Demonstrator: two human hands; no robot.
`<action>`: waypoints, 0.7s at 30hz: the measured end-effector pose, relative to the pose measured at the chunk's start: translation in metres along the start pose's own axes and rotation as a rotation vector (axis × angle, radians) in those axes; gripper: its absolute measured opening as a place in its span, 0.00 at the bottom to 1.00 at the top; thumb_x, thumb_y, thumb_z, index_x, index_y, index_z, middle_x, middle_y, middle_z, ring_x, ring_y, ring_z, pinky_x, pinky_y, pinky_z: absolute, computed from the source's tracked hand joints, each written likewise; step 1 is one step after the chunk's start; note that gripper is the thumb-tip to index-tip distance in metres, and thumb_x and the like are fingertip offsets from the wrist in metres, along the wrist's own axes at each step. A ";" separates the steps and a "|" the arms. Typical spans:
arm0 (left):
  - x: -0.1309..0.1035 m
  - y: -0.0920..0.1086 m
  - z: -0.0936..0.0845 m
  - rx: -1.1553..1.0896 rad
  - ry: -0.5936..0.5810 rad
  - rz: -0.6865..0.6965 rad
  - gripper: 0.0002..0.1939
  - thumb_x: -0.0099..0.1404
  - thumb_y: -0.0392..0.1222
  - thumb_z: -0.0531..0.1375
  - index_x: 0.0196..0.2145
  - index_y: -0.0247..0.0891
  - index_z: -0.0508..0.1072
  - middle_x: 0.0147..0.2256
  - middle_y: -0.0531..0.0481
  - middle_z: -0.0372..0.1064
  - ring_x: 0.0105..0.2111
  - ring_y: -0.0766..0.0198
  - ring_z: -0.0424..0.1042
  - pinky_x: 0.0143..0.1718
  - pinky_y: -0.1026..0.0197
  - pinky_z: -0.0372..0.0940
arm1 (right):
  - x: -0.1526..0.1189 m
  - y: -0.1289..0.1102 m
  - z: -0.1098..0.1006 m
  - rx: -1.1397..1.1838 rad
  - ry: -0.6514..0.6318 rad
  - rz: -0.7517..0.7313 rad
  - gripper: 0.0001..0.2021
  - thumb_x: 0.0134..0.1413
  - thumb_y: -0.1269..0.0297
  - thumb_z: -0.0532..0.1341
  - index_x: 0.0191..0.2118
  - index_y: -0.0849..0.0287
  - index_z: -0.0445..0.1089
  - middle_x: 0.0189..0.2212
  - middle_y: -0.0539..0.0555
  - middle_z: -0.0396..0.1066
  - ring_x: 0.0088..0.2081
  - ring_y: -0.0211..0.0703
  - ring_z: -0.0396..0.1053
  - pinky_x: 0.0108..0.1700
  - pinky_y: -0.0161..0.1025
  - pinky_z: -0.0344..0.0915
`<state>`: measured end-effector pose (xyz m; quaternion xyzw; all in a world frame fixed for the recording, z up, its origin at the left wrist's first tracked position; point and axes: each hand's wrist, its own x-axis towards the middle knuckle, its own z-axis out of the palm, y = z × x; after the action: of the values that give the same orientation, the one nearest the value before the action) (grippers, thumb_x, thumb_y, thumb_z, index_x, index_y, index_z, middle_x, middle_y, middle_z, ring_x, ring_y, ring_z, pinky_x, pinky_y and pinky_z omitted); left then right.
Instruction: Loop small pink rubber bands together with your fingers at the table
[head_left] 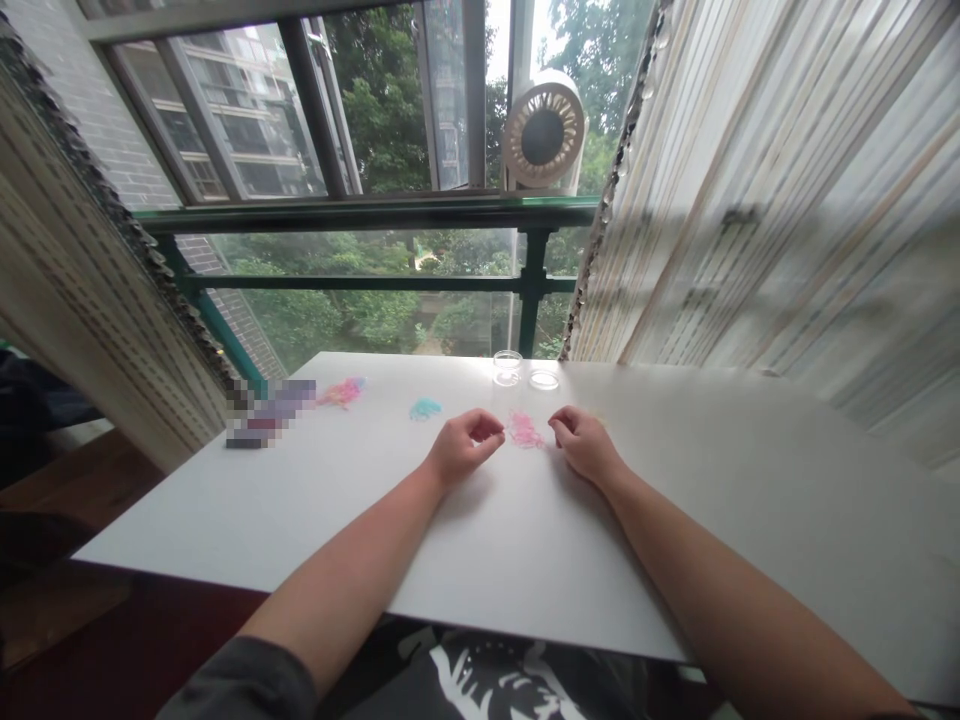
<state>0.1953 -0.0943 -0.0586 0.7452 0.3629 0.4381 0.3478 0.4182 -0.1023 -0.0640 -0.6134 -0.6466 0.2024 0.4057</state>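
A small loose pile of pink bits, perhaps tiny rubber bands [526,430], lies on the white table between my two hands. At its left edge is my left hand [466,447], thumb and fingertips brought together in a pinch. My right hand [585,445] is on the other side, its fingers curled and pinched too. Whatever either pinch may hold is too small to make out. Just beyond the pink pile stand a clear round container [507,372] and a low clear round dish or lid [544,381]. A teal pile [425,409] lies left of my left hand.
A mixed pink, yellow and bluish pile [343,392] lies farther left on the white table [300,520], beside a blurred-out object [271,415]. Faint yellowish bits [598,419] show behind my right hand. A round white fan [543,135] stands by the window; curtains hang on both sides.
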 end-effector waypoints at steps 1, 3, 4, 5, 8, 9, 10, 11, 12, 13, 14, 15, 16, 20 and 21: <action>0.000 0.000 0.000 0.001 0.002 0.002 0.10 0.56 0.44 0.61 0.33 0.35 0.72 0.29 0.48 0.72 0.29 0.68 0.69 0.32 0.66 0.64 | 0.000 -0.001 0.000 0.015 -0.003 0.000 0.09 0.50 0.61 0.53 0.27 0.58 0.65 0.18 0.49 0.64 0.23 0.38 0.60 0.28 0.36 0.56; 0.000 0.001 0.000 0.002 0.009 0.003 0.10 0.56 0.44 0.61 0.33 0.35 0.72 0.29 0.49 0.72 0.28 0.68 0.69 0.31 0.66 0.64 | -0.003 -0.004 0.000 0.043 -0.037 -0.032 0.09 0.50 0.60 0.54 0.25 0.58 0.63 0.17 0.47 0.61 0.22 0.37 0.58 0.28 0.35 0.55; 0.000 0.001 0.000 0.003 0.012 0.003 0.10 0.56 0.44 0.61 0.33 0.35 0.72 0.28 0.49 0.72 0.28 0.68 0.69 0.31 0.66 0.64 | -0.006 -0.008 0.001 0.057 -0.074 -0.065 0.10 0.50 0.59 0.55 0.23 0.58 0.61 0.16 0.47 0.59 0.22 0.36 0.57 0.27 0.35 0.54; 0.000 0.001 0.000 0.004 0.014 0.003 0.10 0.56 0.44 0.61 0.33 0.35 0.72 0.28 0.49 0.72 0.28 0.68 0.69 0.31 0.66 0.64 | -0.009 -0.011 0.001 0.067 -0.126 -0.102 0.12 0.50 0.58 0.55 0.21 0.58 0.59 0.16 0.46 0.57 0.21 0.35 0.55 0.26 0.34 0.53; -0.001 0.001 0.000 0.014 0.013 0.004 0.10 0.56 0.44 0.61 0.33 0.35 0.72 0.28 0.49 0.72 0.27 0.69 0.68 0.30 0.66 0.63 | -0.021 -0.024 0.004 0.074 -0.366 -0.203 0.18 0.50 0.57 0.56 0.16 0.58 0.52 0.15 0.44 0.49 0.20 0.32 0.48 0.24 0.33 0.47; -0.001 0.001 0.000 0.018 0.010 0.004 0.10 0.56 0.44 0.61 0.33 0.35 0.72 0.28 0.49 0.72 0.27 0.69 0.67 0.30 0.66 0.63 | -0.025 -0.028 0.004 0.060 -0.443 -0.218 0.18 0.50 0.58 0.56 0.16 0.58 0.52 0.15 0.44 0.48 0.20 0.32 0.48 0.23 0.33 0.47; -0.001 0.002 0.001 0.022 0.007 0.003 0.10 0.56 0.44 0.61 0.33 0.35 0.72 0.28 0.50 0.71 0.26 0.69 0.67 0.30 0.66 0.63 | -0.028 -0.032 0.005 0.034 -0.519 -0.238 0.17 0.50 0.59 0.56 0.16 0.58 0.53 0.15 0.44 0.49 0.20 0.32 0.48 0.23 0.33 0.46; -0.002 0.002 0.001 0.027 0.007 0.002 0.10 0.56 0.44 0.61 0.33 0.35 0.72 0.28 0.50 0.71 0.26 0.70 0.66 0.29 0.66 0.63 | -0.031 -0.034 0.005 -0.007 -0.571 -0.253 0.16 0.49 0.59 0.56 0.16 0.59 0.54 0.15 0.44 0.50 0.20 0.32 0.48 0.23 0.33 0.46; -0.002 0.002 0.001 0.033 0.007 0.001 0.09 0.56 0.44 0.61 0.32 0.35 0.72 0.27 0.50 0.71 0.25 0.70 0.65 0.29 0.66 0.63 | -0.033 -0.036 0.005 -0.050 -0.590 -0.259 0.15 0.49 0.59 0.57 0.17 0.59 0.56 0.15 0.44 0.51 0.20 0.32 0.48 0.23 0.33 0.47; -0.003 0.002 0.001 0.037 0.009 0.000 0.09 0.56 0.44 0.61 0.32 0.35 0.72 0.27 0.51 0.70 0.24 0.71 0.64 0.28 0.67 0.62 | -0.034 -0.038 0.006 -0.085 -0.599 -0.262 0.15 0.49 0.60 0.57 0.18 0.59 0.57 0.15 0.44 0.53 0.21 0.32 0.48 0.23 0.34 0.47; -0.003 0.003 0.002 0.039 0.011 -0.001 0.09 0.56 0.44 0.61 0.32 0.35 0.72 0.27 0.51 0.70 0.24 0.71 0.64 0.28 0.67 0.62 | -0.034 -0.038 0.006 -0.108 -0.597 -0.262 0.14 0.49 0.60 0.56 0.18 0.59 0.57 0.16 0.45 0.54 0.21 0.32 0.49 0.24 0.34 0.47; -0.003 0.003 0.002 0.039 0.012 -0.001 0.09 0.56 0.43 0.61 0.32 0.35 0.72 0.27 0.51 0.70 0.24 0.71 0.63 0.28 0.67 0.62 | -0.034 -0.039 0.006 -0.117 -0.592 -0.258 0.14 0.50 0.59 0.56 0.18 0.59 0.57 0.16 0.45 0.54 0.21 0.33 0.49 0.24 0.34 0.47; -0.003 0.003 0.002 0.037 0.012 -0.003 0.09 0.56 0.43 0.61 0.32 0.35 0.72 0.27 0.51 0.70 0.24 0.71 0.63 0.28 0.67 0.62 | -0.034 -0.039 0.006 -0.115 -0.591 -0.252 0.14 0.50 0.59 0.56 0.18 0.59 0.57 0.16 0.45 0.55 0.21 0.33 0.49 0.24 0.34 0.48; -0.004 0.005 0.002 0.026 -0.004 -0.015 0.08 0.57 0.43 0.61 0.32 0.35 0.72 0.27 0.51 0.69 0.25 0.71 0.63 0.28 0.67 0.61 | -0.032 -0.038 0.005 -0.094 -0.599 -0.224 0.14 0.50 0.60 0.56 0.19 0.58 0.55 0.16 0.44 0.55 0.21 0.33 0.50 0.24 0.34 0.49; -0.004 0.005 0.002 0.026 -0.007 -0.018 0.09 0.57 0.43 0.61 0.32 0.35 0.72 0.27 0.51 0.70 0.25 0.71 0.63 0.28 0.67 0.62 | -0.032 -0.037 0.005 -0.096 -0.601 -0.221 0.14 0.50 0.60 0.56 0.19 0.58 0.55 0.16 0.44 0.55 0.21 0.33 0.50 0.24 0.34 0.48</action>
<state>0.1966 -0.1004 -0.0567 0.7480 0.3739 0.4277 0.3433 0.3879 -0.1377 -0.0475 -0.4708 -0.8090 0.2985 0.1865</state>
